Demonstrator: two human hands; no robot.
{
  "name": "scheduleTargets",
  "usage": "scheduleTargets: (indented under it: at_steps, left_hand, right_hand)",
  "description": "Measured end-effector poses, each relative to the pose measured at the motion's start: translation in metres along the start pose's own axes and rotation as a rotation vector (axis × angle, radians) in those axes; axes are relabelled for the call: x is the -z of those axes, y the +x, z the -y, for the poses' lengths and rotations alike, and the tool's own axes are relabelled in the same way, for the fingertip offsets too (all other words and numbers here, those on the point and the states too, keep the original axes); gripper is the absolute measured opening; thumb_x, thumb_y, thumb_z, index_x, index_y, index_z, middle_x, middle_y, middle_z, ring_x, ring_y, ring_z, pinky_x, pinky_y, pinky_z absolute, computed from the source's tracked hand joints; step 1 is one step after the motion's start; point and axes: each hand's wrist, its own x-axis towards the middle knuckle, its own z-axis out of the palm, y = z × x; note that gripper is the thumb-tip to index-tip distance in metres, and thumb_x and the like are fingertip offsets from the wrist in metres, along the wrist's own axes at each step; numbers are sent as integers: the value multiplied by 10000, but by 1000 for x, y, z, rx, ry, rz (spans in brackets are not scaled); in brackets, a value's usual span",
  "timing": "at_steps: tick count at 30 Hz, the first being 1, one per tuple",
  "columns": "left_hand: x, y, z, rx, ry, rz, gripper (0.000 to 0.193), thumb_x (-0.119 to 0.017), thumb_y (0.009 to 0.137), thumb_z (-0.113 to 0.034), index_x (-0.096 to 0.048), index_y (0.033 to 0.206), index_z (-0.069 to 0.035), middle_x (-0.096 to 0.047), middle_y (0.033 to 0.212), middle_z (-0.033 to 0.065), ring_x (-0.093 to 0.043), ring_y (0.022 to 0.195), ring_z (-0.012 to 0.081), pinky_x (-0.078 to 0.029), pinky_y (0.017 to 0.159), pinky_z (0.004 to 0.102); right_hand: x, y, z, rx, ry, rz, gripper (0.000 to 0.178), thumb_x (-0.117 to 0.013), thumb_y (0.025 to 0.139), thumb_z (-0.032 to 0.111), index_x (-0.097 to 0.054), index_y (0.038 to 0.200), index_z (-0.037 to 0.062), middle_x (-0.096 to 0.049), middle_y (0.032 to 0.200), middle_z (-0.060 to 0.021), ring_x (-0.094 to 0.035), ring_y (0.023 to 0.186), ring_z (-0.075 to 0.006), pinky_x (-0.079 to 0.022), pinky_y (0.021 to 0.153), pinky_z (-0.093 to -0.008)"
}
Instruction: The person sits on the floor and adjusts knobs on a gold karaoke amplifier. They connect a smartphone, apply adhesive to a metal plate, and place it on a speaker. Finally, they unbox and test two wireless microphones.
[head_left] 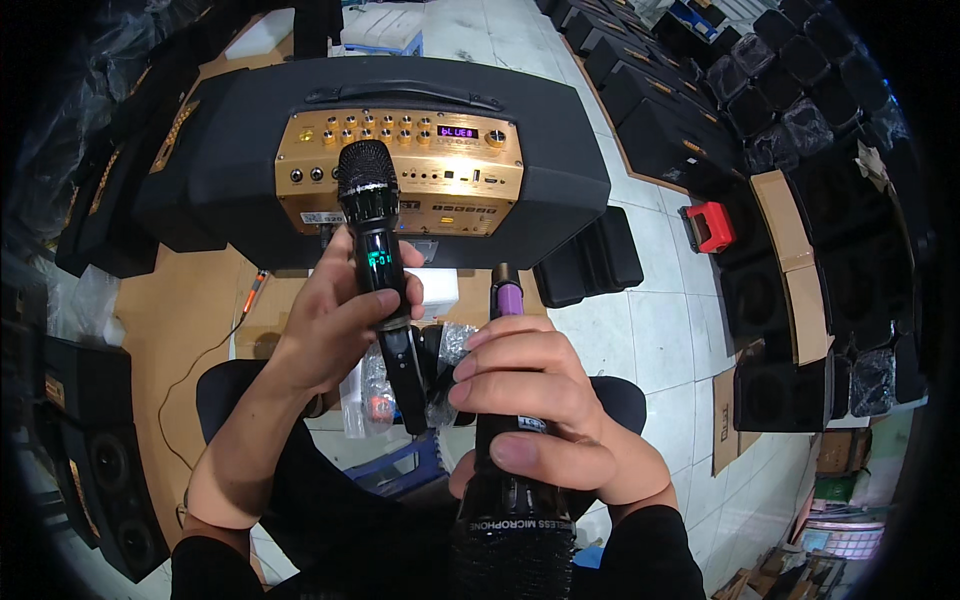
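My left hand is closed round a black wireless microphone, its mesh head up and a small green display lit on its body. The lower end of its handle points down toward my lap. Closed in my right hand is a second black wireless microphone, turned head down and close to me. From its upper end sticks a purple cylinder with a dark tip; I cannot tell whether it is a battery. Beyond both hands stands a large black speaker with a gold control panel, a lit display and a top handle.
Clear plastic wrapping lies below my hands. A cable with an orange plug runs along the cardboard at left. Smaller black speakers stand at lower left. More black boxes line the right, near a red object.
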Motion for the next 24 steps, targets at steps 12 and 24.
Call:
scheduleTargets:
  at_steps: [12, 24]
  left_hand:
    - [-4, -4, 11, -41, 54, 115, 715, -669, 910, -11, -263, 1495, -83, -538, 1256, 139, -627, 1015, 206, -532, 898, 377]
    - [-4, -6, 12, -16, 150, 77, 711, -625, 893, 43, -259, 1489, -83, -541, 1245, 139, -629, 1028, 208, -526, 914, 383]
  right_hand:
    - [3, -1, 5, 12, 21, -46, 391, -787, 751, 53, -611, 1099, 69, -660, 1091, -197, -644, 955, -339, -567, 839, -502]
    - [5, -1, 6, 3, 3, -14, 349, -785, 719, 44, -629, 1031, 60, -661, 1096, -195, -642, 959, -346, -559, 831, -497]
